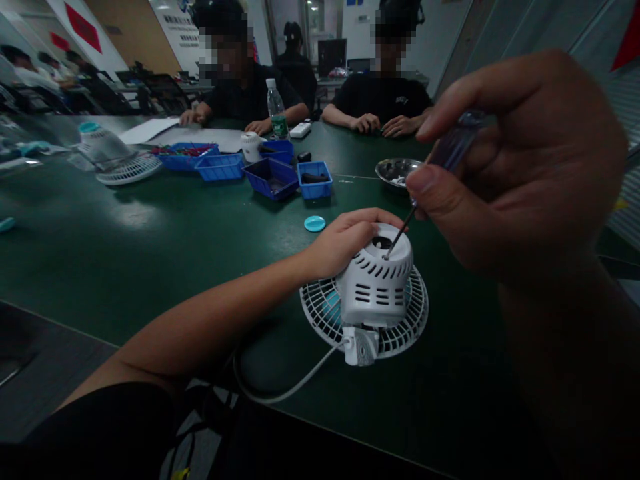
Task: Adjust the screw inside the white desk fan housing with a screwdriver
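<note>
A white electric fan lies grille-down on the green table, its motor housing facing up and its cord trailing to the left. My left hand is wrapped round the far left side of the housing. In my right hand is a screwdriver with a clear purplish handle, pinched between thumb and fingers. Its shaft slants down to the left, and the tip meets the top of the housing beside a dark round opening. Whether a screw sits under the tip is too small to tell. Behind the fan lies a turquoise round cap.
Several blue bins stand farther back, near a plastic bottle. A metal bowl with small white pieces is behind my right hand. Another white fan lies at the left. Two people sit across the table.
</note>
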The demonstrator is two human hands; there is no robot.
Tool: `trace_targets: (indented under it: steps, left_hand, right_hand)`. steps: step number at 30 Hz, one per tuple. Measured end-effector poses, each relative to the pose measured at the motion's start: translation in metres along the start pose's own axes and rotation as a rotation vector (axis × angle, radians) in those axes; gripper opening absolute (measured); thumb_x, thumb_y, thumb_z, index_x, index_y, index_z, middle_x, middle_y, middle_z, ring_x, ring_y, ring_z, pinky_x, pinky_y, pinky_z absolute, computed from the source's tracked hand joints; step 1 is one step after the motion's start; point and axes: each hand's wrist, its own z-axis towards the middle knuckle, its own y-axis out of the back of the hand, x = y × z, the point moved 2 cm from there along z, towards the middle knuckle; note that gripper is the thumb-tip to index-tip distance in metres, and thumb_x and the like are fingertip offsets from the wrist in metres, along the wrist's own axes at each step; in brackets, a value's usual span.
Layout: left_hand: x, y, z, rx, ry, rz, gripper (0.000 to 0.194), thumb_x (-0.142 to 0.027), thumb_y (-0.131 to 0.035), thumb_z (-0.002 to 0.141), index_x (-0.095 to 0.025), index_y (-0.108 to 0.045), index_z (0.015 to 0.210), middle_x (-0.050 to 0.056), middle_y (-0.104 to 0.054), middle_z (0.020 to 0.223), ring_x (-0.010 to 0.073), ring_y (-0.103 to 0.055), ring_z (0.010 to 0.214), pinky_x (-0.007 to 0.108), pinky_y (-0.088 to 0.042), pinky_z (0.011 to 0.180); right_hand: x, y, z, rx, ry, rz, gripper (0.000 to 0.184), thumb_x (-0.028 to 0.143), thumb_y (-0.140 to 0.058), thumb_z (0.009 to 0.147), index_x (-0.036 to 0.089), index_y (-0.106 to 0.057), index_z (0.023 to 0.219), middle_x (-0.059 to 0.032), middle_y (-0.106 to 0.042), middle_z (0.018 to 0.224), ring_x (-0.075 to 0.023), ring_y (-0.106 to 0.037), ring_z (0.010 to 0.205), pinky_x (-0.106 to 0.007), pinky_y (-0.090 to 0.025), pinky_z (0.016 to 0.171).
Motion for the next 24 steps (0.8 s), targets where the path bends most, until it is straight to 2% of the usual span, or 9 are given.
trace_targets:
  steps: [3, 6, 10, 13, 16, 24]
  left_hand:
    - [0.0006, 0.0008, 0.0003, 0.002, -0.025, 0.013, 0.024, -0.035, -0.052, 0.088, -0.017, -0.067, 0.094, 0.005, -0.074, 0.099, 0.0155, -0.067, 0.087, 0.028, -0.054, 0.080]
    - [-0.0003, 0.0009, -0.0001, 0.009, -0.019, 0.005, 0.023, -0.034, -0.052, 0.088, -0.017, -0.067, 0.095, 0.004, -0.074, 0.097, 0.0150, -0.067, 0.086, 0.027, -0.054, 0.079]
    - [-0.0005, 0.0004, -0.0007, 0.009, 0.006, -0.025, 0.025, -0.035, -0.052, 0.088, -0.017, -0.067, 0.096, 0.006, -0.074, 0.101, 0.0152, -0.067, 0.089, 0.027, -0.054, 0.081]
    - [0.0003, -0.0001, -0.0006, 0.008, 0.018, -0.036, 0.028, -0.035, -0.052, 0.087, -0.016, -0.068, 0.099, 0.006, -0.075, 0.102, 0.0152, -0.067, 0.088, 0.026, -0.055, 0.080]
    - [0.0004, -0.0004, -0.0004, 0.008, 0.030, -0.038, 0.030, -0.036, -0.052, 0.086, -0.015, -0.068, 0.100, 0.006, -0.075, 0.099, 0.0148, -0.067, 0.085, 0.026, -0.054, 0.078]
    - [0.0009, -0.0003, 0.0002, 0.007, 0.028, -0.006, 0.024, -0.036, -0.050, 0.085, -0.018, -0.063, 0.095, 0.004, -0.073, 0.095, 0.0144, -0.065, 0.084, 0.027, -0.054, 0.078]
  right_hand:
    - [-0.0014, 0.0007, -0.0008, 0.003, 0.020, -0.042, 0.022, 0.038, -0.069, 0.093, 0.022, -0.065, 0.107, 0.0123, -0.067, 0.105, 0.0057, -0.058, 0.066, -0.002, -0.035, 0.051]
    - [-0.0042, 0.0015, -0.0032, -0.013, 0.052, -0.050, 0.024, 0.041, -0.062, 0.097, 0.021, -0.069, 0.109, 0.0090, -0.065, 0.103, 0.0023, -0.059, 0.073, -0.003, -0.041, 0.056]
    - [-0.0064, -0.0004, -0.0058, 0.012, 0.043, -0.009, 0.026, 0.030, -0.057, 0.097, 0.022, -0.073, 0.116, 0.0077, -0.066, 0.106, -0.0006, -0.060, 0.083, -0.007, -0.048, 0.070]
    - [-0.0048, -0.0032, -0.0064, 0.030, 0.021, 0.060, 0.034, 0.017, -0.055, 0.092, 0.021, -0.071, 0.122, 0.0054, -0.069, 0.118, -0.0034, -0.065, 0.092, -0.010, -0.053, 0.076]
    - [-0.0023, -0.0047, -0.0063, 0.045, 0.000, 0.073, 0.036, 0.012, -0.055, 0.092, 0.018, -0.069, 0.125, 0.0022, -0.069, 0.124, -0.0049, -0.067, 0.093, -0.014, -0.058, 0.079]
    - [-0.0078, 0.0025, -0.0058, 0.048, 0.029, -0.021, 0.032, 0.026, -0.063, 0.093, 0.020, -0.069, 0.124, 0.0065, -0.065, 0.118, -0.0019, -0.064, 0.087, -0.012, -0.054, 0.074]
